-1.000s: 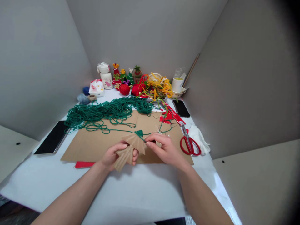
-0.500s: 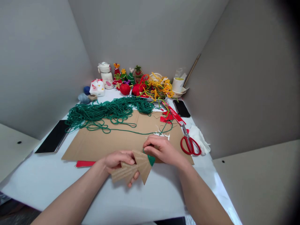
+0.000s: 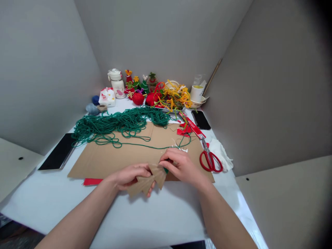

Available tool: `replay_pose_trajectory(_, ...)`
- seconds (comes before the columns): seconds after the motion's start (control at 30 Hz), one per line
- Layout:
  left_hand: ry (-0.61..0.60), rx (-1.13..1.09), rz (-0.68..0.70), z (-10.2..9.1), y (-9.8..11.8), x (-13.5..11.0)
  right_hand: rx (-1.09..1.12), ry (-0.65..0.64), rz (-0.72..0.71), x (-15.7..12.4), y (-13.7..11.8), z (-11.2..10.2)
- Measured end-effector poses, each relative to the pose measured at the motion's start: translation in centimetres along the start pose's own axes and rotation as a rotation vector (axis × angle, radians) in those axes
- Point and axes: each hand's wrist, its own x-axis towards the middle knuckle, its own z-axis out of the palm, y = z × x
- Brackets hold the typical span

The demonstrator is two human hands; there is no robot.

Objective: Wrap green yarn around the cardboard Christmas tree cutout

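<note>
A tree-shaped cardboard cutout is held above the near side of the table by my left hand, its fingers closed around the middle. Green yarn is wound about the cutout's right tip, mostly hidden now behind my right hand. The thumb and fingers of that hand are pinched together at the wrapped tip, on the green yarn there. A single strand of green yarn runs from the big loose heap of green yarn across a cardboard sheet towards my right hand.
Red-handled scissors lie right of the sheet, beside a crumpled white tissue. A black tablet is at the left, a phone at the right. Yellow yarn, a white bottle and small yarn-wrapped figures stand behind.
The cutout has tilted and shifted slightly upward and right. My right hand has closed in over the tip, covering more of the green winding.
</note>
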Motion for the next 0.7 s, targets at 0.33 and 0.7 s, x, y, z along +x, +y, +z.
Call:
replay_pose_trajectory(0.33,0.29,-0.188,0.344,0.34,0.66,0.06,-0.075,0.124,0.066,-0.03,0.16,0.69)
replay_pose_trajectory(0.7,0.019,-0.311,0.354,-0.21,0.24,-0.25,0.254,0.081,0.2,0.13,-0.5,-0.16)
